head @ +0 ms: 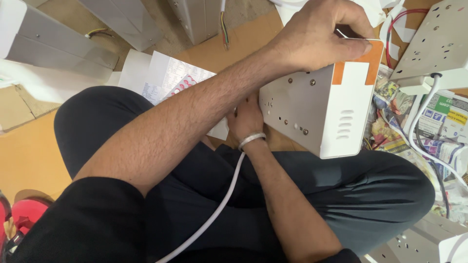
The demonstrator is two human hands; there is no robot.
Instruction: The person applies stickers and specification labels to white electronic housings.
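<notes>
The left hand reaches across the body from the left and lies closed over the top far edge of a white metal box, its fingers curled over the rim and the thumb stretched flat along the edge beside an orange strip; a thin white wire runs under the thumb. The right hand sits lower, pressed against the near left side of the box, fingers folded in against the panel; whether it pinches anything there cannot be told, since the left forearm crosses over it and hides the fingertips. A silver bangle circles the right wrist, and a white cable runs down from there across the dark trousers. The box rests tilted on the person's lap, above the crossed legs, with screw heads along its upper face and vent slots on its end panel. On the far left, grey metal casings lie partly cut off by the frame edge, and a red object in the lower left corner is too cropped to identify. Printed paper sheets and a blister strip of pills lie on the floor behind the forearm. The floor is covered with tan board. To the right are crumpled newspapers, a white perforated panel, and more white and dark cables.
</notes>
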